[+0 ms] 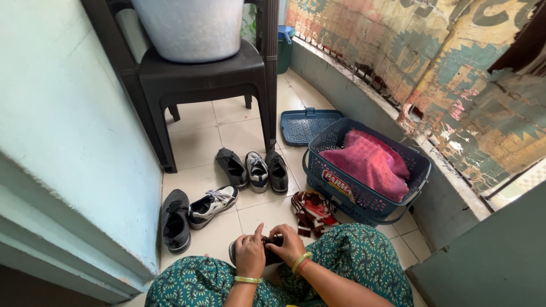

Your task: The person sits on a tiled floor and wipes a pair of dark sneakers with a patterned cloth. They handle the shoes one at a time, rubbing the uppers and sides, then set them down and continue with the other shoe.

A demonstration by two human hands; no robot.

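At the lower left of the frame a dark shoe lies on the tiled floor against the pale wall, with a black-and-white sneaker just beside it, its laces loose. Higher and toward the middle, three more shoes are lined up under the leg of a dark plastic chair, on which a large white tub is set.

At the bottom centre a dark shoe is held over the lap, between knees covered in green patterned cloth. The left hand is closed over the near side of that shoe, one finger raised above it; the right hand is closed on its far end, the fingers curled over the top. How much of the shoe is gripped underneath cannot be told, as it is largely hidden by both hands.

The work would probably be done best with the shoe steadied by one hand while the other works at its top, and with it kept low over the lap so that it cannot be dropped onto the floor.

Just right of the hands a red, white and dark patterned cloth lies crumpled on the floor, touching a blue laundry basket that holds a pink towel. A blue perforated lid lies flat behind the basket.
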